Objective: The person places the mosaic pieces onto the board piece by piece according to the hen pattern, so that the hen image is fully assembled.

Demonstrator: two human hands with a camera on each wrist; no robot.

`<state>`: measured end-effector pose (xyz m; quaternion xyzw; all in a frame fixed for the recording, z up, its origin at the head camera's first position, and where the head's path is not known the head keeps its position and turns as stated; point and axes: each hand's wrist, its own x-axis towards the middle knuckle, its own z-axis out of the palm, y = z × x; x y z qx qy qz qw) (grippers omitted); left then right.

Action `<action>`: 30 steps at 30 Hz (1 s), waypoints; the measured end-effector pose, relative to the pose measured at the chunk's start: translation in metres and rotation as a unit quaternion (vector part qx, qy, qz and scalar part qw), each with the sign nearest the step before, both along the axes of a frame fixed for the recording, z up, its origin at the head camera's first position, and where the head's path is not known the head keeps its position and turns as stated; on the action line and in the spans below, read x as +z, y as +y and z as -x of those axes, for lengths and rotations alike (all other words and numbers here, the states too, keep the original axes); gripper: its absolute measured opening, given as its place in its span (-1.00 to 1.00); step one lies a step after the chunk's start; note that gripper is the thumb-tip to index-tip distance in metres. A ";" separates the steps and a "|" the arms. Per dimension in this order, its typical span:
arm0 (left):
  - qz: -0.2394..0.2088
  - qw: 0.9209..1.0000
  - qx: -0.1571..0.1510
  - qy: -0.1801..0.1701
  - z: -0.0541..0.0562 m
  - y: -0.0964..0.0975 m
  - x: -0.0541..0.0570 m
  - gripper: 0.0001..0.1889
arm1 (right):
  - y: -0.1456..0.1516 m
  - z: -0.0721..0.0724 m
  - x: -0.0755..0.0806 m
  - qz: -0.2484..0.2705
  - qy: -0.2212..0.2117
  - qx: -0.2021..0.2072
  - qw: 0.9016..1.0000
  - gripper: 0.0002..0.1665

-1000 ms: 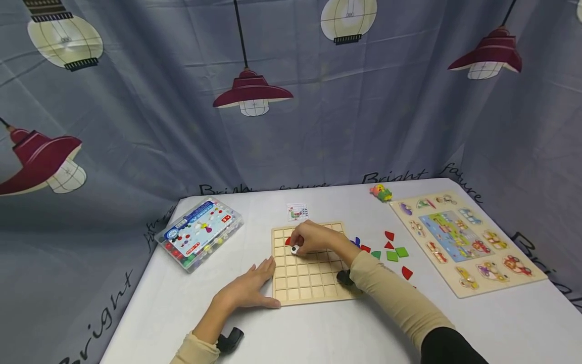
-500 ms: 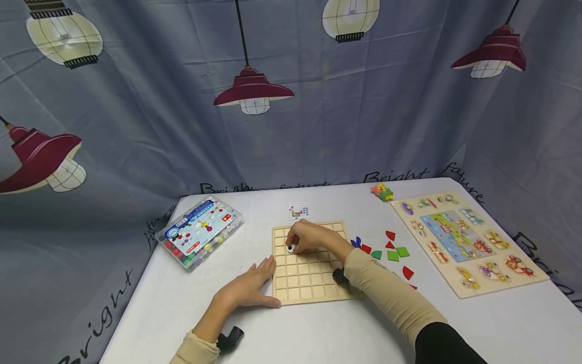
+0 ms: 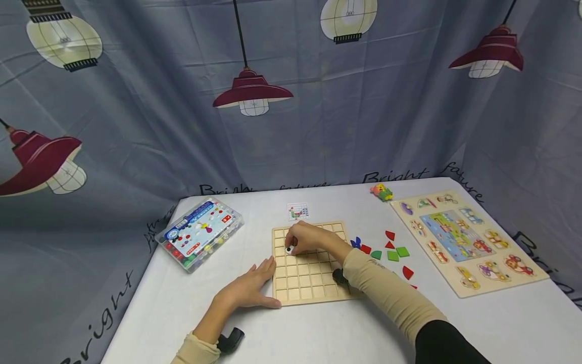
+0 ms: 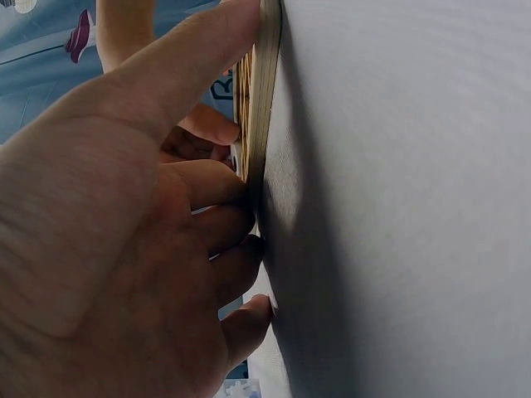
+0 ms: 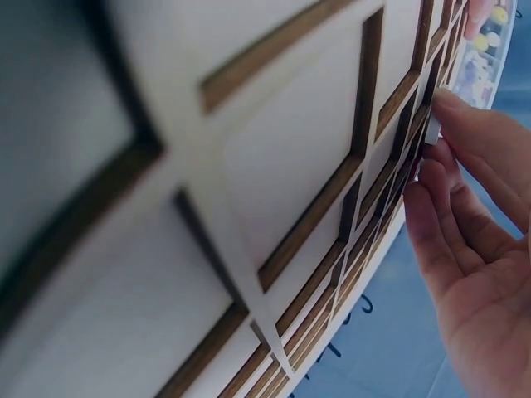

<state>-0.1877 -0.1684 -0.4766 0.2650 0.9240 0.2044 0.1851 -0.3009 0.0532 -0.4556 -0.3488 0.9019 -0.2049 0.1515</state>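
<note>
Nearest, at the bottom of the head view, a beige sleeve (image 3: 194, 350) leads to a person's left hand (image 3: 247, 287) with a black device (image 3: 231, 340) at its wrist. This hand's fingers are extended and slightly spread, its fingertips touching the left edge of a wooden grid board (image 3: 297, 283) and its thumb at the near left corner; they grip nothing. The board lies flat on a counter (image 3: 291, 336) with a white covering. The right hand (image 3: 311, 238) reaches across the board from the right, its fingers nearly closed, pinching a small white piece (image 3: 289, 249) with a black dot. That piece is at the far left part of the grid; whether it sits fully in a cell cannot be told. Right of the board lie loose pieces, among them red wedges (image 3: 407, 273), green squares (image 3: 393, 256) and a blue piece (image 3: 356, 242). Beyond them at the right is a picture puzzle (image 3: 482, 283) with vehicles around a central scene. At the left sits a clear plastic box (image 3: 200, 233) of colored parts, tilted to the counter's edge. Farther back are a printed card (image 3: 297, 211), just beyond the board, and a small colorful toy (image 3: 381, 192). Behind everything hangs a blue-grey curtain (image 3: 182, 151) printed with lamps.
</note>
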 end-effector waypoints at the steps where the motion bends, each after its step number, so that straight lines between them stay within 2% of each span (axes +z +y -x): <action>1: -0.001 1.000 0.000 0.000 0.000 0.000 0.000 0.19 | 0.000 0.000 -0.001 -0.001 0.001 0.000 1.000 -0.79; 16: 0.001 1.000 0.006 -0.011 0.001 0.001 0.002 0.18 | 0.000 -0.002 0.000 0.002 0.005 0.001 1.000 -0.80; 30: -0.002 1.000 0.007 -0.014 0.000 0.001 0.003 0.19 | 0.005 -0.006 0.003 0.008 0.011 -0.001 1.000 -0.73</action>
